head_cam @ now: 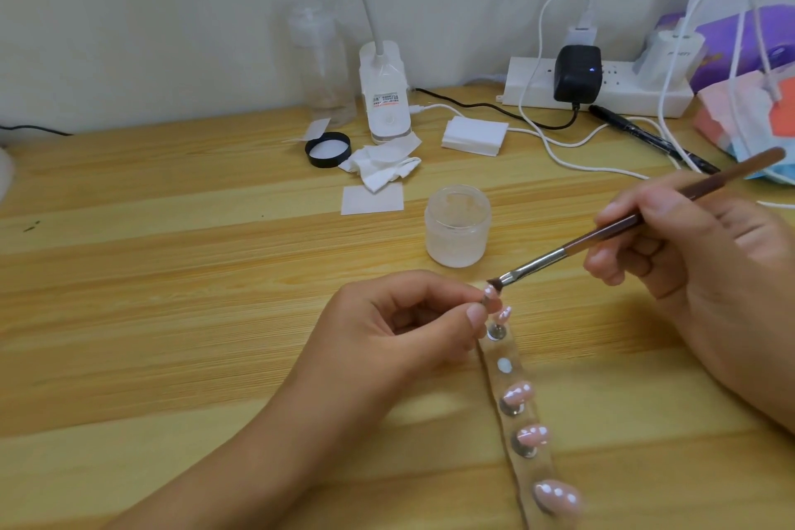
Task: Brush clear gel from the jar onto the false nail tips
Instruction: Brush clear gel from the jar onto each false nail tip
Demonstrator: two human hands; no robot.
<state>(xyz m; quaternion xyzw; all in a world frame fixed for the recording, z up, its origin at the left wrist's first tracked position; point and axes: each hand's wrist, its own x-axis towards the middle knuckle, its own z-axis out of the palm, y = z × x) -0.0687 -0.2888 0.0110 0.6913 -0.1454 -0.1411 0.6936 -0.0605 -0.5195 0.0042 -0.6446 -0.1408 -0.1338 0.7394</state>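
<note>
While brush (pixel 602 235) touches pinched nail tip (pixel 490 293) | jar (pixel 457 243) open, gel (pixel 458 207) inside

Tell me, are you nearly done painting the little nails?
Maybe halfway. The jar is open, and three nail tips on the strip already look shiny. Right now the left hand pinches one tip while the brush in the right hand touches it. That tip, and maybe its neighbour on the strip, are left.

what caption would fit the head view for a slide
Left hand pinches a false nail tip while the right hand holds a brush to it, open gel jar behind.
</note>
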